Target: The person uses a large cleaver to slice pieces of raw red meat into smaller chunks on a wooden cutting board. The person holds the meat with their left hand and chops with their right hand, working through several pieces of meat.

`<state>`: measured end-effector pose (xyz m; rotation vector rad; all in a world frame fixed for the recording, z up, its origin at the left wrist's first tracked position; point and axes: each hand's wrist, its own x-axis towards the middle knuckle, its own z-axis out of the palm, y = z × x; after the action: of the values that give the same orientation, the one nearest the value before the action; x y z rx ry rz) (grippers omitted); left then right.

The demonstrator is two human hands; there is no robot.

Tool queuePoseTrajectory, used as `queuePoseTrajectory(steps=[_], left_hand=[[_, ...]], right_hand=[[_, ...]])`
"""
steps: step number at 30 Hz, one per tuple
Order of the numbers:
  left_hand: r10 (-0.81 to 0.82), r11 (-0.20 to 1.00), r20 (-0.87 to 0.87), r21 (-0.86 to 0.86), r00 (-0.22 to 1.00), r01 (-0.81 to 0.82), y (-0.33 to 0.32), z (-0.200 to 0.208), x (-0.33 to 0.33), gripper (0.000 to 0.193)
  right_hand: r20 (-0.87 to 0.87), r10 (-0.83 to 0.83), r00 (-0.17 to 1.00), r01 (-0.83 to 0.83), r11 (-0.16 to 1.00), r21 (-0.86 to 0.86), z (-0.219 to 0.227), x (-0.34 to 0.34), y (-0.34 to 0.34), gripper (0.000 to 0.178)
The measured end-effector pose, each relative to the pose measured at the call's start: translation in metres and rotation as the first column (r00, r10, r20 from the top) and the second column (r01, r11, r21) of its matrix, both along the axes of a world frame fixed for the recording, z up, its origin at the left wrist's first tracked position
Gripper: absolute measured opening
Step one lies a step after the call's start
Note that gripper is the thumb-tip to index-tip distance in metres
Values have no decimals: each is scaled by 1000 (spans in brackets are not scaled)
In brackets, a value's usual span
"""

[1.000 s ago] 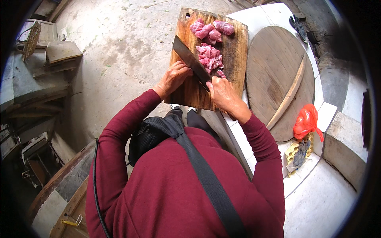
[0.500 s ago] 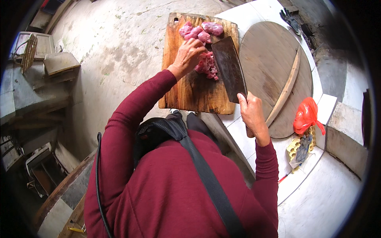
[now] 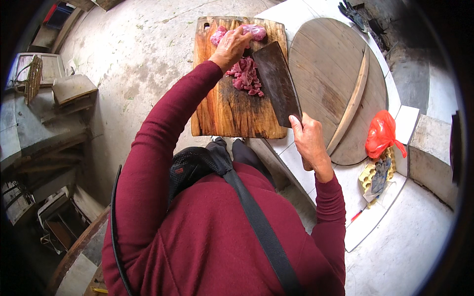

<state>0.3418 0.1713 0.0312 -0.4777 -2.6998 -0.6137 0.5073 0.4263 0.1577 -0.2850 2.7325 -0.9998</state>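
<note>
A thick wooden cutting board point(image 3: 237, 121) lies before me. At its far end are chunks of raw meat point(image 3: 254, 32), with my left hand point(image 3: 230, 48) bent over them. Its fingers are closed on a piece of meat, which they partly hide. Just nearer than that hand is a small heap of cut raw meat point(image 3: 247, 79) on the board. My right hand point(image 3: 311, 139) is wrapped round the handle of a broad dark cleaver point(image 3: 279, 84). The blade slants over the board's right side, its tip end close to the cut heap.
Right of the board, a round wooden lid point(image 3: 328, 89) with a curved wooden bar handle lies on a white-tiled ledge point(image 3: 392, 209). A red plastic bag point(image 3: 380, 134), a yellow egg tray point(image 3: 368, 177) and a grey glove point(image 3: 380, 175) are farther right. Another dark glove point(image 3: 351, 16) lies beyond the lid.
My left hand has moved from beside the cut heap to the chunks at the board's far end. The cleaver stays in my right hand. The whole view has shifted slightly.
</note>
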Motion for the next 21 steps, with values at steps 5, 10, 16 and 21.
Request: queuePoseTrajectory(steps=[5,10,16,21], left_hand=[[-13,827,113,560,994,-53,-22,24,22,19],[16,595,340,753,940,-282,-54,33,72,24],[-181,427,335,874,925,-233,-57,8,141,18],[-143,871,157,489,977,49,-51,15,172,27]], right_hand=[[-1,82,997,-82,996,22,-4,1,0,26],[93,277,956,-284,957,67,-15,2,-11,29],[-16,285,958,-276,940,201,-37,-25,-15,29],[-35,324,946,-308,924,227,-25,-32,-23,26]])
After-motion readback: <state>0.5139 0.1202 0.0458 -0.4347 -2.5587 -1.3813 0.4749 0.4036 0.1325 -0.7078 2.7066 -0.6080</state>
